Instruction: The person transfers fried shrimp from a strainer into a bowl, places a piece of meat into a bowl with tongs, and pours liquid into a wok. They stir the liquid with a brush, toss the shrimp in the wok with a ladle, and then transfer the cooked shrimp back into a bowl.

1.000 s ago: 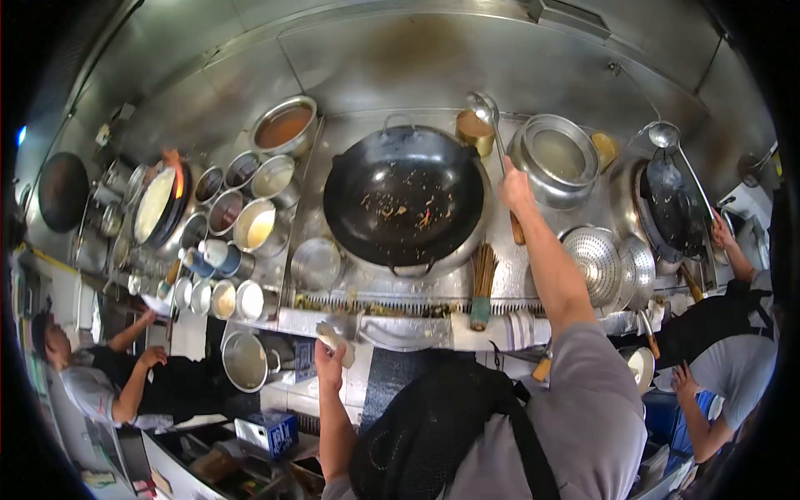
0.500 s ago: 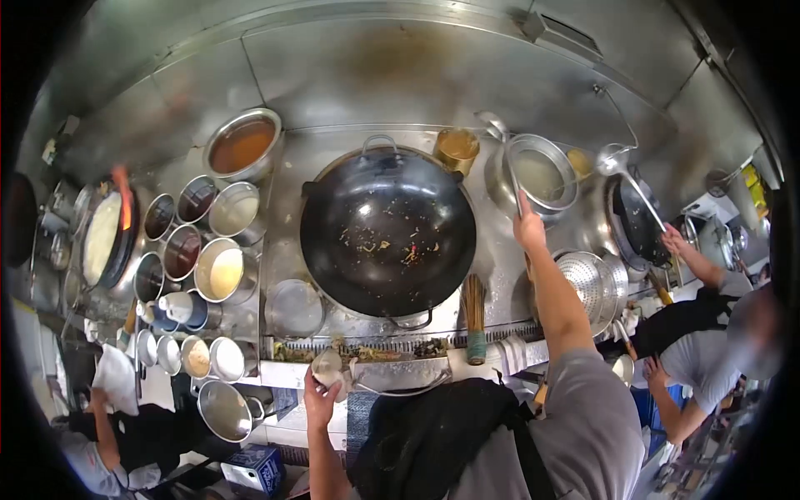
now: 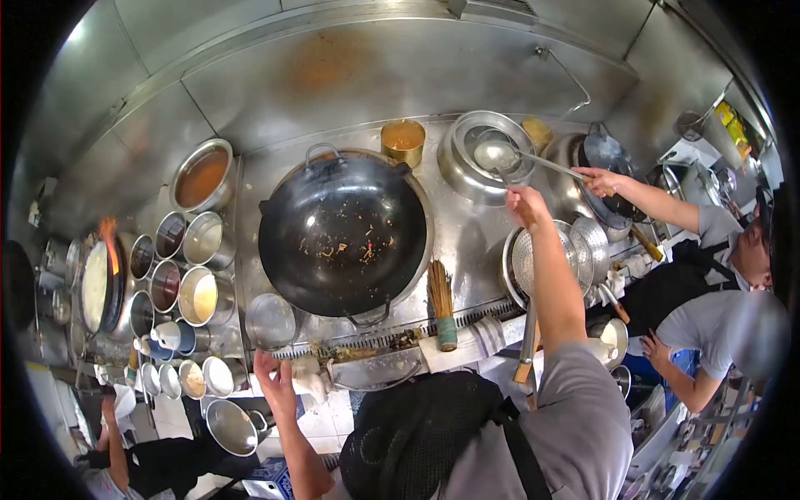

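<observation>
My right hand point(image 3: 527, 207) is closed around the handle of a ladle whose head is hidden in the steel pot point(image 3: 446, 162) at the back right. A co-worker's ladle point(image 3: 497, 156) also reaches over that pot, held by the co-worker's hand point(image 3: 602, 181). At the counter's front edge, my left hand point(image 3: 277, 387) has its fingers apart and holds nothing. Just right of it lies a whitish bundle point(image 3: 310, 377), perhaps cloth. The big black wok point(image 3: 342, 275), with food scraps in its bottom, stands between my hands.
Sauce pots point(image 3: 200, 296) crowd the left side, near a clear round container point(image 3: 271, 321). A bamboo brush point(image 3: 442, 304) lies right of the wok, and perforated strainers point(image 3: 533, 258) sit under my right forearm. Co-workers stand at both sides.
The small pale cup is gone from my left hand, which has opened. My right hand has lowered its ladle into the pot. The co-worker's ladle has swung left over it. The view has shifted.
</observation>
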Motion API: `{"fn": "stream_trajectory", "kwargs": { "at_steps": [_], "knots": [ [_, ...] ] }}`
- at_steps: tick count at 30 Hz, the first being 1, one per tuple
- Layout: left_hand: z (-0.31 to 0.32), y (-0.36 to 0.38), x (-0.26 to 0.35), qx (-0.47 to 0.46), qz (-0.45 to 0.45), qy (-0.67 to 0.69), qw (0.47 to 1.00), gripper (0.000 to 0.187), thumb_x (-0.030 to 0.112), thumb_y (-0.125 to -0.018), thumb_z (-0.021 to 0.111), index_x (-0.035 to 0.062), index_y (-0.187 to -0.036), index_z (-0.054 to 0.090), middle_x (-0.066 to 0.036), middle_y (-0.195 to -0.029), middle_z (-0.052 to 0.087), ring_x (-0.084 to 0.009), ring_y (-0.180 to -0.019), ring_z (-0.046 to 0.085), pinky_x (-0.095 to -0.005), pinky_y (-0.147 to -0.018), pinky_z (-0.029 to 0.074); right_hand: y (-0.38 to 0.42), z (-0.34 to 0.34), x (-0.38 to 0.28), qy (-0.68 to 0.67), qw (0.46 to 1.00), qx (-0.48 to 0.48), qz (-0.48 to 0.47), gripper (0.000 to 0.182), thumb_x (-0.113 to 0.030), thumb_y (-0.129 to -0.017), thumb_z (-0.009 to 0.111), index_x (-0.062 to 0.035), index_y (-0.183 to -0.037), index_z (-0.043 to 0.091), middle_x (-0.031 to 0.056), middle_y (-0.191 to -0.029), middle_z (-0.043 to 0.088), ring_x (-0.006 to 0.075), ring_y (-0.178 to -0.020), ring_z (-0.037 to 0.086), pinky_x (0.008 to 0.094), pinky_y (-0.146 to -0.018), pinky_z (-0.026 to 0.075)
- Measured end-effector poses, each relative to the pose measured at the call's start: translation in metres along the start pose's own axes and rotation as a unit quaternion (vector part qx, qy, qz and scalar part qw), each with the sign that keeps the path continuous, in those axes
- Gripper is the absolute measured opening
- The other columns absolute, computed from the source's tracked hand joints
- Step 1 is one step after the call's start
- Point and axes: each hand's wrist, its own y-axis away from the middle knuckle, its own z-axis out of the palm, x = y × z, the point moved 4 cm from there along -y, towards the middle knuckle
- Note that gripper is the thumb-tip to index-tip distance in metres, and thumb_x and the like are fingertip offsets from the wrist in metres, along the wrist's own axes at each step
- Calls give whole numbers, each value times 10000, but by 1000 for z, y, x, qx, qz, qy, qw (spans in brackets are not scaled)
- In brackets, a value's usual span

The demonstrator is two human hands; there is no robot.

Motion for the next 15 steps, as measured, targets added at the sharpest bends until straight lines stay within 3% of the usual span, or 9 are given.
{"fn": "stream_trajectory", "kwargs": {
  "at_steps": [1,3,5,7,9,10,12,13,15],
  "knots": [
    [9,-5,16,2,-2,13,1000,648,110,-898,654,70,-1452,321,-166,-1286,497,-230,-1114,522,-395,-904,472,19,0,-4,3,1000,-6,5,187,-94,-964,479,-79,-777,471,-44,-611,438,34,-476,405,179,-423,365],
    [34,-24,24,-15,8,63,998,569,87,-903,640,47,-1409,382,-154,-1274,522,-224,-1149,519,-365,-931,460,42,3,-7,-69,991,-107,45,176,-116,-965,498,-58,-800,480,-39,-611,448,41,-461,410,186,-396,358],
    [76,-48,67,-40,46,107,992,456,72,-915,629,26,-1340,471,-127,-1254,552,-202,-1167,528,-335,-953,459,91,27,-15,-45,993,-84,68,188,-127,-954,526,-70,-781,481,-25,-627,462,41,-456,432,193,-367,348],
    [129,-82,105,-73,87,154,982,383,90,-904,651,20,-1263,537,-118,-1169,616,-186,-1069,592,-314,-939,474,127,41,-19,-13,994,-97,55,155,-113,-950,530,-83,-813,462,-20,-659,480,27,-466,432,185,-359,347],
    [189,-119,124,-97,141,101,980,284,131,-913,646,17,-1167,593,-90,-1076,666,-170,-997,631,-285,-889,488,155,51,-17,4,988,-131,79,83,-93,-939,539,-27,-983,515,4,-679,510,40,-466,442,197,-352,345],
    [219,-139,129,-96,174,25,980,275,137,-901,654,8,-1138,599,-99,-1052,669,-184,-941,647,-285,-856,504,165,57,-13,7,987,-137,82,83,-93,-939,539,-27,-983,515,4,-679,510,40,-466,442,197,-352,345],
    [278,-169,136,-121,133,-6,984,436,198,-852,711,11,-1211,548,-143,-999,664,-196,-894,658,-319,-816,528,185,70,-6,91,988,-119,42,369,-64,-913,570,35,-1254,467,35,-708,542,55,-461,451,195,-348,333],
    [303,-179,136,-127,89,-25,988,492,217,-838,723,13,-1240,526,-162,-984,663,-199,-883,661,-333,-805,535,198,80,-2,121,987,-94,45,593,-42,-888,598,59,-1412,339,50,-693,547,76,-447,445,201,-346,320],
    [338,-190,131,-179,-8,45,983,541,256,-812,734,8,-1232,499,-198,-940,661,-205,-885,664,-353,-773,538,203,90,13,166,975,-144,39,621,-45,-877,604,47,-1429,334,52,-672,551,90,-442,450,232,-355,347]
  ]
}}
